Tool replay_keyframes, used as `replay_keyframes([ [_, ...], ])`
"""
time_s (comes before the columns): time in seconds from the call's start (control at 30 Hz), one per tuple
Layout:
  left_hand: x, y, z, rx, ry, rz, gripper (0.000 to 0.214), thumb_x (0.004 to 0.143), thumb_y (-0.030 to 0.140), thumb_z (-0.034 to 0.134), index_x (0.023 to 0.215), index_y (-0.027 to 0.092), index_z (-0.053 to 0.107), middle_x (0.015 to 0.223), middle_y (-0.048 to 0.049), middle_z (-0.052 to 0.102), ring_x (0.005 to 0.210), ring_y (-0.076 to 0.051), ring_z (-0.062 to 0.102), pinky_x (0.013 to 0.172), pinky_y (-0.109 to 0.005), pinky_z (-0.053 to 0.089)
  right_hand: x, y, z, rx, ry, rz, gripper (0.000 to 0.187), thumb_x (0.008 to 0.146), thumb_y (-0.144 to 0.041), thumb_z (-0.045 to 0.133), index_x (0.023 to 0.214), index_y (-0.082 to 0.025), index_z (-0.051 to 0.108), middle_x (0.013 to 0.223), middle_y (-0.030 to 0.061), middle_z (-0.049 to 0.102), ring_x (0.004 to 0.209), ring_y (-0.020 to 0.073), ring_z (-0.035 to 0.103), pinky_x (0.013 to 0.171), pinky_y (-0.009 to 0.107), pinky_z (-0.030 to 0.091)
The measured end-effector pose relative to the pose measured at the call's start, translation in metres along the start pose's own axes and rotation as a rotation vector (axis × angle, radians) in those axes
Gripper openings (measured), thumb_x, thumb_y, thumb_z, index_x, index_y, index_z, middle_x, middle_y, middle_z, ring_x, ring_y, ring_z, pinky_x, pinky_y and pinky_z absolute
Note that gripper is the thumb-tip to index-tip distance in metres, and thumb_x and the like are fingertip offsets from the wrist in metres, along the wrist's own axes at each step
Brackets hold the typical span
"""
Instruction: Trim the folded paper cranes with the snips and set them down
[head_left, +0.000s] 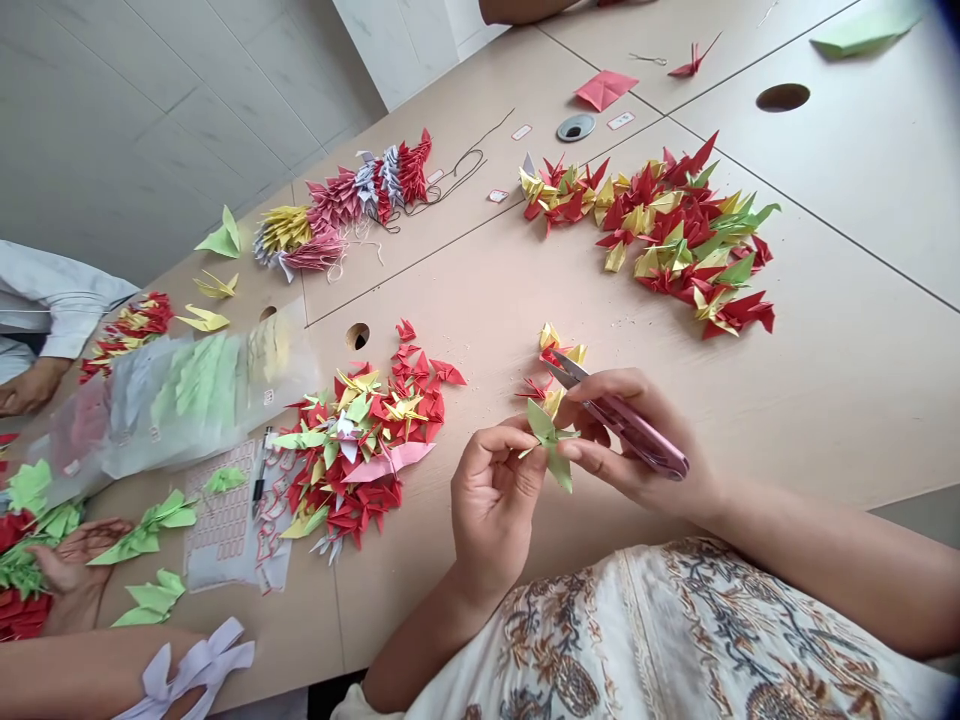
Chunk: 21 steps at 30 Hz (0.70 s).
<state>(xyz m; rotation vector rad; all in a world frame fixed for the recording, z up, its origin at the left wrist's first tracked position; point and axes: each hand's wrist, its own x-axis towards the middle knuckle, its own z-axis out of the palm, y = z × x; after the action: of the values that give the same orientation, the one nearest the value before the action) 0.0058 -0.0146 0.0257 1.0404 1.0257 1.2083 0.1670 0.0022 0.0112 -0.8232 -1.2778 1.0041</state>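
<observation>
My left hand (491,500) pinches a small green paper crane (550,440) from the left. My right hand (630,440) touches the same crane with its fingertips and also grips pink thread snips (622,420), blades pointing up-left. Just beyond the hands lies a small cluster of red and yellow cranes (551,365) on the light wooden table (825,380). A heap of red, yellow and green cranes (367,440) lies to the left of my left hand.
A large pile of cranes (675,230) lies at the back right, strung cranes (345,205) with thread at the back left. Clear plastic bags of paper (165,400), a pen (260,470) and a sticker sheet lie left. Other people's hands (75,565) work at the left edge.
</observation>
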Motion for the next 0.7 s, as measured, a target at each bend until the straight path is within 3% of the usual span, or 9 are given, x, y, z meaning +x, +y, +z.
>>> replay_keyframes([
  [0.17, 0.000, 0.000, 0.002, 0.050, -0.024, 0.129, 0.009, 0.090, 0.017, 0.076, 0.087, 0.023, 0.070, 0.100, -0.0036, 0.073, 0.090, -0.016, 0.070, 0.079, -0.026, 0.056, 0.002, 0.002, 0.003, 0.066, -0.021, 0.053, 0.021, 0.094, -0.024, 0.073, 0.106, -0.025, 0.056, 0.085, -0.0031, 0.061, 0.064, 0.0084, 0.057, 0.057, 0.020, 0.049],
  [0.37, 0.000, -0.005, -0.002, 0.032, -0.060, 0.128, 0.006, 0.091, 0.021, 0.075, 0.089, 0.023, 0.070, 0.096, -0.0017, 0.071, 0.082, -0.013, 0.066, 0.071, -0.023, 0.052, 0.005, 0.000, 0.002, 0.195, -0.057, 0.153, 0.025, 0.091, -0.030, 0.077, 0.102, -0.024, 0.056, 0.080, -0.0032, 0.060, 0.064, 0.0093, 0.058, 0.056, 0.021, 0.050],
  [0.57, 0.003, 0.009, 0.002, -0.017, -0.132, 0.032, 0.008, 0.096, 0.023, 0.071, 0.101, 0.026, 0.077, 0.091, -0.0001, 0.070, 0.078, -0.010, 0.065, 0.076, -0.022, 0.054, 0.007, -0.011, 0.003, 0.273, -0.019, 0.210, 0.027, 0.086, -0.026, 0.083, 0.096, -0.023, 0.058, 0.079, -0.0050, 0.061, 0.058, 0.0068, 0.059, 0.051, 0.018, 0.049],
  [0.7, 0.010, 0.029, 0.006, -0.087, -0.175, -0.076, 0.016, 0.085, 0.025, 0.083, 0.100, 0.025, 0.078, 0.087, -0.0001, 0.074, 0.075, -0.012, 0.069, 0.076, -0.026, 0.058, 0.008, -0.020, 0.004, 0.337, 0.021, 0.239, 0.032, 0.082, -0.023, 0.087, 0.095, -0.024, 0.058, 0.076, -0.0063, 0.062, 0.056, 0.0071, 0.061, 0.051, 0.018, 0.053],
])
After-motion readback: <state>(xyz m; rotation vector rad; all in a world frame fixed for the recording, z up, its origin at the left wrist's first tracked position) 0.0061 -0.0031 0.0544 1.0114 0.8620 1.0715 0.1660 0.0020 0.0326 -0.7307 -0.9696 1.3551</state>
